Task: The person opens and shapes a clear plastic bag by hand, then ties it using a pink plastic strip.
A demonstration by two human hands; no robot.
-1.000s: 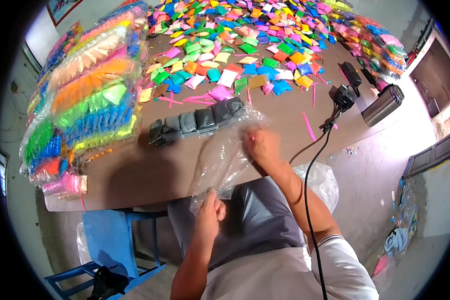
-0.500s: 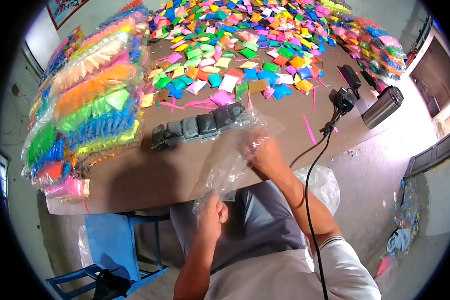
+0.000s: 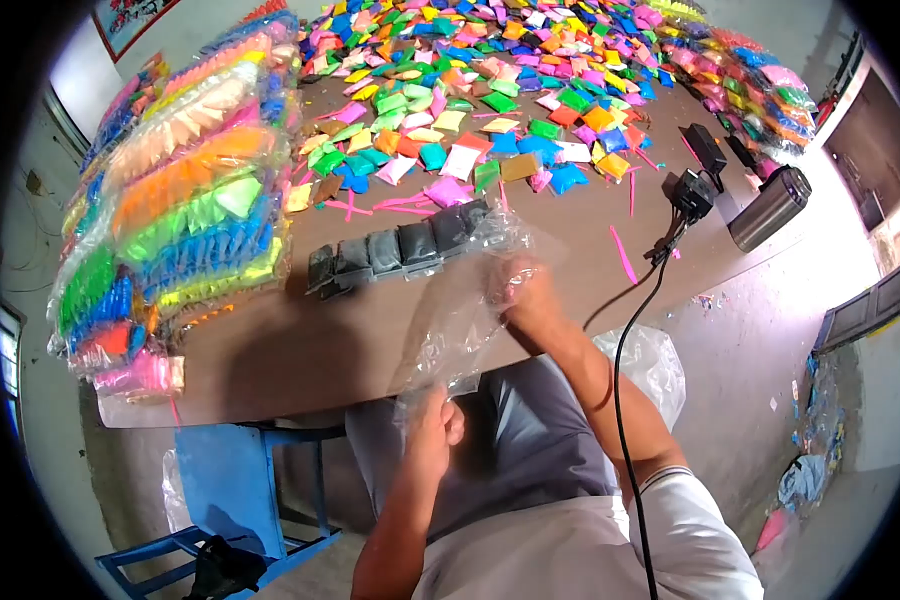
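Note:
A clear plastic bag (image 3: 448, 335) stretches between my two hands at the table's front edge. My left hand (image 3: 432, 428), closed, grips its lower end near my lap. At the upper end my right hand (image 3: 518, 285) is closed on the bag, its fingertips partly hidden by shiny plastic. Just beyond the bag lies a row of black packets (image 3: 385, 252), side by side on the table, its right end beside the plastic near my right hand.
Many small coloured packets (image 3: 460, 160) cover the far part of the table (image 3: 300, 385). Filled clear bags (image 3: 195, 215) are stacked at left, more (image 3: 760, 90) at far right. A black cable (image 3: 620, 400) runs past my right arm from an adapter (image 3: 692, 195) near a metal flask (image 3: 770, 208).

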